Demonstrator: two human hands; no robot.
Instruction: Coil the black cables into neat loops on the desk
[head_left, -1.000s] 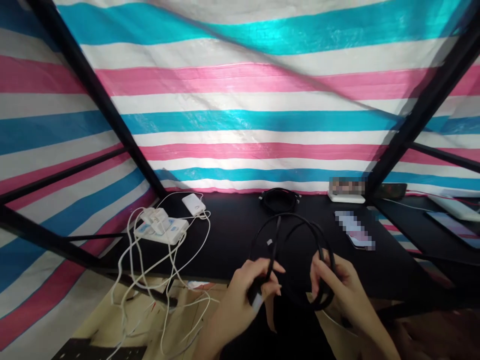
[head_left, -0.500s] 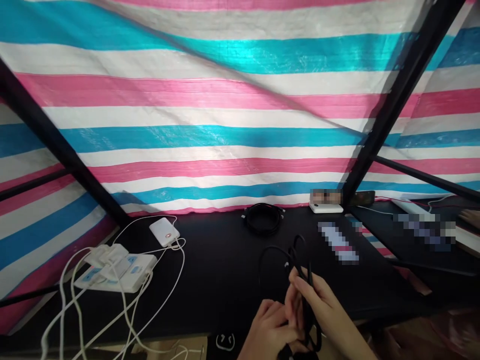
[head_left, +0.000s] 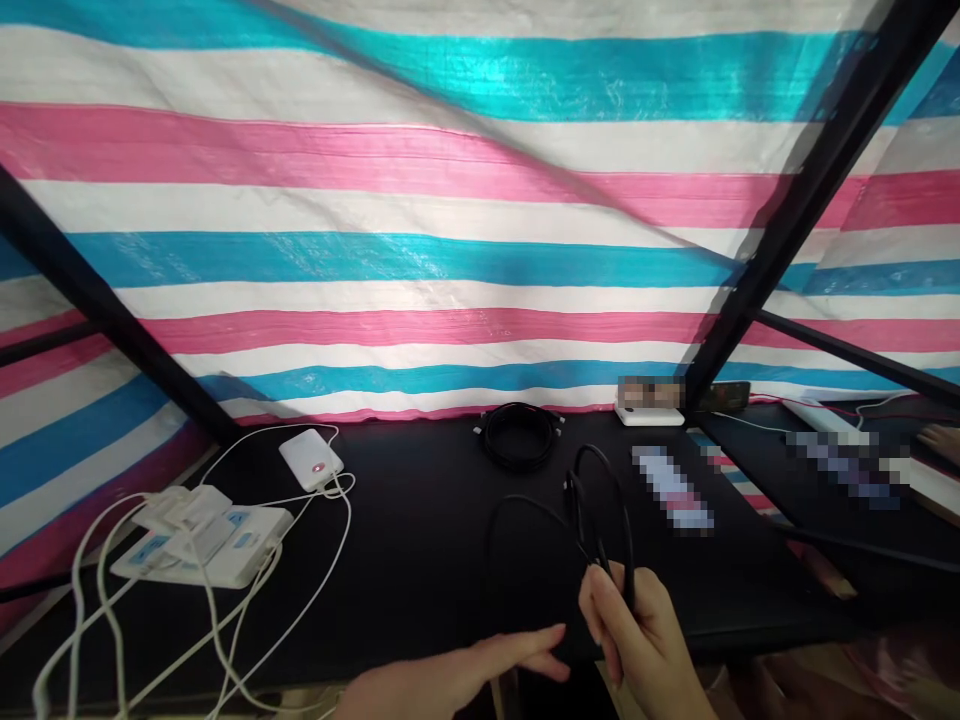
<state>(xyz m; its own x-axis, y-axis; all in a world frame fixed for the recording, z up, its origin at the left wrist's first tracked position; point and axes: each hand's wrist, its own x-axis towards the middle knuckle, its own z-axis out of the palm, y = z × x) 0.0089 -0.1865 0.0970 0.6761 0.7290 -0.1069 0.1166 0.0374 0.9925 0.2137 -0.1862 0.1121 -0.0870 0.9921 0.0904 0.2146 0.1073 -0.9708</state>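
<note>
My right hand [head_left: 641,630] is closed round a loosely looped black cable [head_left: 627,510], whose loops rise above the fingers. One end of this cable trails left over the black table [head_left: 420,540]. Left of it, my left hand [head_left: 465,675] is open, fingers stretched toward the right and apart from the cable. A second black cable [head_left: 517,462], wound in a neat coil with light plug ends, lies at the back of the table.
At left, a white power strip [head_left: 262,545] carries several plugs and tangled white cords. Behind it lies a white power bank [head_left: 304,455]. A blurred-out phone [head_left: 671,490] lies at right, near a white device [head_left: 649,415]. Black frame bars [head_left: 810,190] slope before a striped tarp [head_left: 450,260].
My left hand has come away from the cable, moved left and opened its fingers. My right hand still grips the cable, its loops now spread higher. The view has shifted slightly.
</note>
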